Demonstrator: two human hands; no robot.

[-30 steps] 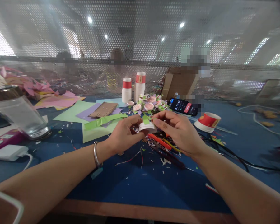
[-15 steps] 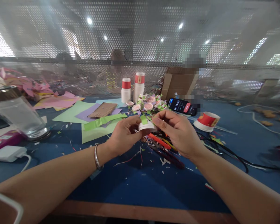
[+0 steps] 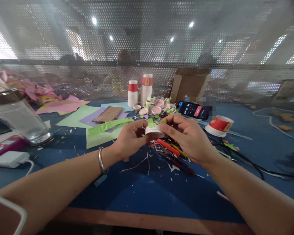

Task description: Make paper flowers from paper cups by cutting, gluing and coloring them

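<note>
A shallow white cup (image 3: 154, 131), round and smooth-walled with green paper tabs (image 3: 150, 123) at its far edge, is held above the bench (image 3: 127, 195) between the two hands. Its left side is gripped by the left hand (image 3: 129, 138), fingers curled behind and thumb laid along the near side; at its right edge, thumb and forefinger are pinched together by the right hand (image 3: 192, 138). Both forearms are angled inward, and a shiny metal bracelet (image 3: 101, 160) is worn on the left wrist. Just beyond, round pieces with pink, rough-looking tops (image 3: 156, 110) are clustered among green scraps. Behind them, paper cups (image 3: 133, 98) are nested in two stacks. Ribbed brown cardboard (image 3: 108, 114) is laid over flat coloured sheets (image 3: 72, 118). Farther left, a clear glass (image 3: 24, 114) is seen, its contents uncertain.
</note>
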